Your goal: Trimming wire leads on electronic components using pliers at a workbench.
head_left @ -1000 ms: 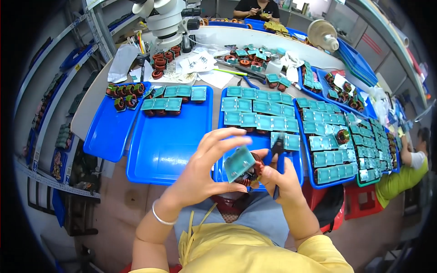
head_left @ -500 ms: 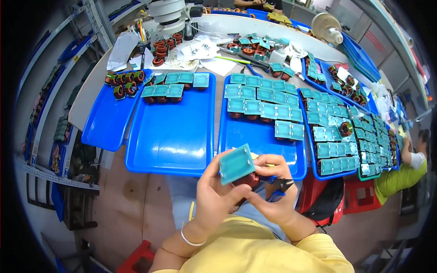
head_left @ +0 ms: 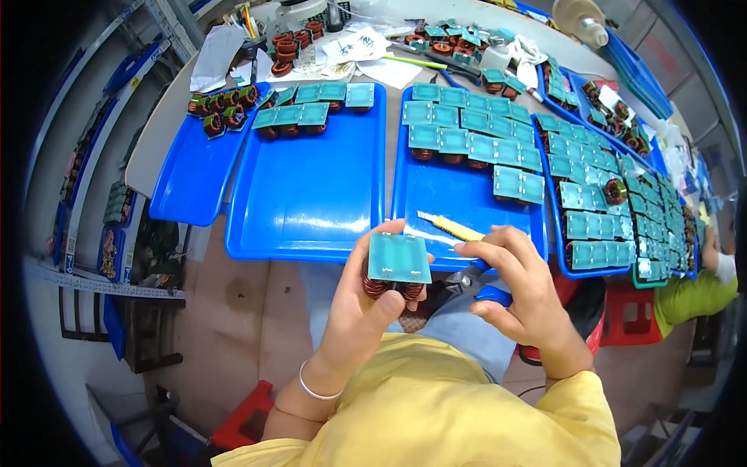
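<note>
My left hand point(head_left: 352, 323) is closed around a copper-wound coil point(head_left: 381, 288) topped by a square green circuit board point(head_left: 398, 255), board side up. Thumb and fingers grip the coil from below and at the sides. To its right, my right hand point(head_left: 529, 292) has thumb and index finger spread, apart from the board. Small cutting pliers point(head_left: 492, 295) with blue handles rest in that hand, jaws pointing left; the lower fingers' hold on them is partly hidden. Just beyond my right fingertips, a yellow utility knife point(head_left: 455, 228) lies in a blue tray point(head_left: 459, 255).
Blue trays stand side by side; one point(head_left: 311, 202) holds a few boarded coils at its far end, several to the right hold rows. Bare coils point(head_left: 226, 109) sit at left. Loose coils, papers point(head_left: 354, 45) and tools lie behind. A co-worker point(head_left: 704, 292) sits far right.
My right hand has moved right, away from the coil, with the pliers. The board in my left hand has turned from tilted to nearly level. The utility knife shows more fully; the view has shifted.
</note>
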Motion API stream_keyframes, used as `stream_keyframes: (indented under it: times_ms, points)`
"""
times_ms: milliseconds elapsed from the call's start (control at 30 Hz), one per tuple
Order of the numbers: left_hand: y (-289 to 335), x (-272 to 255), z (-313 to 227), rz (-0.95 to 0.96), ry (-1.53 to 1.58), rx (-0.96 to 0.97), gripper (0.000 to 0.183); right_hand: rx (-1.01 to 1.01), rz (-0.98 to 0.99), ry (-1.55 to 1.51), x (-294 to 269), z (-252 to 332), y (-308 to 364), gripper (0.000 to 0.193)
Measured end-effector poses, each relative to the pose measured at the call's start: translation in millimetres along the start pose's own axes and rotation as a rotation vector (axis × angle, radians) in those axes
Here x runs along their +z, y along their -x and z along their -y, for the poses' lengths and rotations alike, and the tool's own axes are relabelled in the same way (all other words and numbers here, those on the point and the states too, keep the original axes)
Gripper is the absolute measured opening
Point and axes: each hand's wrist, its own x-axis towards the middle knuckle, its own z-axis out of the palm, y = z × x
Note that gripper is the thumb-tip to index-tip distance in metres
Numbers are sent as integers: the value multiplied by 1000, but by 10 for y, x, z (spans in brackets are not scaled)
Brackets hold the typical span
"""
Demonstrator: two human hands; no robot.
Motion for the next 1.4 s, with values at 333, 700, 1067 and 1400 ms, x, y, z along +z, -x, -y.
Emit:
stream_keyframes:
  times_ms: [333, 700, 1067, 1400]
  points:
    - [130, -6, -31, 57, -199, 142, 73, -92, 56, 243, -74, 200, -34, 54]
    - [167, -40, -41, 96, -465, 230, 72, -99, 108, 253, -143, 271, -11, 49]
    - [210, 3, -59, 126, -491, 247, 69, -92, 167, 228, -134, 275, 53, 46]
    - [295, -26, -20, 129, -599, 55, 62, -56, 199, 141, 49, 167, 213, 47]
